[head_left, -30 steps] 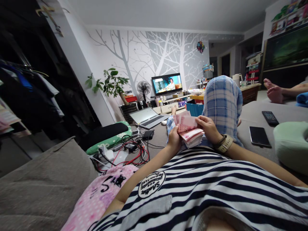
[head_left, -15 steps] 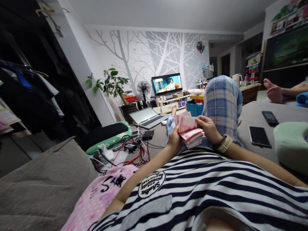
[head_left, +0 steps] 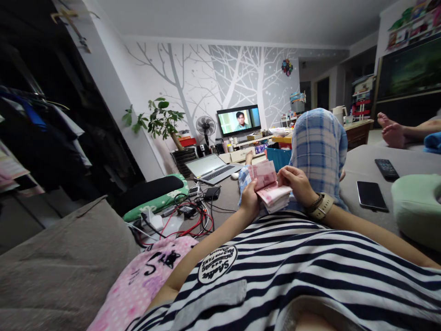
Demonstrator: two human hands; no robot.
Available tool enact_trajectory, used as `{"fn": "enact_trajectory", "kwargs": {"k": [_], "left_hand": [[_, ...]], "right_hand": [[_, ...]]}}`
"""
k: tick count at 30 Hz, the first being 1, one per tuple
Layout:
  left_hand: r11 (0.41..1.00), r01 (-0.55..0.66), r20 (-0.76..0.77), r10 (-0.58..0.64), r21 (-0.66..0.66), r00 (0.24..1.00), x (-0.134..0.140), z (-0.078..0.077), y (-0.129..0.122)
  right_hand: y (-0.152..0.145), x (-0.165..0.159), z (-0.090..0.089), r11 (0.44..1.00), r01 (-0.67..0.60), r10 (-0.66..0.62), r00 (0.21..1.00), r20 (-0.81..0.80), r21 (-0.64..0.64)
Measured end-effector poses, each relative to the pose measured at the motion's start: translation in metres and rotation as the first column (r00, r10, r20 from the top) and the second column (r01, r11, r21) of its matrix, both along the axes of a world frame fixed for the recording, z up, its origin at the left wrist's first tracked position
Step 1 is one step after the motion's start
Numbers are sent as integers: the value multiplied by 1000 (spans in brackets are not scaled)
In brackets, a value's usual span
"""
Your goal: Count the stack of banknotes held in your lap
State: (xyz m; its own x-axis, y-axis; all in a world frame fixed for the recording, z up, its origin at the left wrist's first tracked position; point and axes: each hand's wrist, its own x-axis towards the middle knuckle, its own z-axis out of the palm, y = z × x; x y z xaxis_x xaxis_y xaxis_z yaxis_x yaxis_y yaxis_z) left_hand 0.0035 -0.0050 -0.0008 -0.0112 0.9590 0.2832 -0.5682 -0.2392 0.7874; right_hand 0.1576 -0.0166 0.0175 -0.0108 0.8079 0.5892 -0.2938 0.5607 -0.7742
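Note:
A wad of red banknotes (head_left: 274, 195) sits folded over in my left hand (head_left: 250, 201), whose fingers and thumb grip its left side. Part of the wad stands up as a fan, while the thicker part hangs toward my striped shirt (head_left: 275, 248). At the right edge of the notes is my right hand (head_left: 296, 184), with a watch on its wrist. Its fingertips are drawn together in a pinch close to the upper notes. Whether a note lies between them is hidden.
My raised knee in plaid trousers (head_left: 317, 147) is just beyond. Left are a laptop (head_left: 213, 169), tangled cables (head_left: 193, 214) and a pink blanket (head_left: 151, 276). Right lie a phone (head_left: 372, 195), a remote (head_left: 386, 169) and a green cushion (head_left: 416, 202). Another person's feet (head_left: 392, 131) show at far right.
The note stretched between both hands has gone over to the left, against the upright notes. My right fingertips have come off it, and the lower wad's top shows more.

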Motion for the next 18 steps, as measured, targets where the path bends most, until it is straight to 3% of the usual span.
{"fn": "enact_trajectory", "kwargs": {"k": [4, 8, 13, 18], "left_hand": [[998, 64, -2, -64, 18, 998, 1, 1, -1], [998, 46, -35, -45, 34, 998, 1, 4, -7], [988, 141, -45, -138, 64, 989, 1, 6, -11], [996, 79, -26, -78, 37, 997, 2, 5, -5]], "right_hand": [[2, 0, -1, 1000, 12, -12, 1000, 29, 7], [3, 0, 0, 998, 56, -56, 998, -7, -11], [3, 1, 1, 999, 42, -42, 999, 13, -1], [4, 2, -2, 998, 61, -62, 997, 54, 22]]}}
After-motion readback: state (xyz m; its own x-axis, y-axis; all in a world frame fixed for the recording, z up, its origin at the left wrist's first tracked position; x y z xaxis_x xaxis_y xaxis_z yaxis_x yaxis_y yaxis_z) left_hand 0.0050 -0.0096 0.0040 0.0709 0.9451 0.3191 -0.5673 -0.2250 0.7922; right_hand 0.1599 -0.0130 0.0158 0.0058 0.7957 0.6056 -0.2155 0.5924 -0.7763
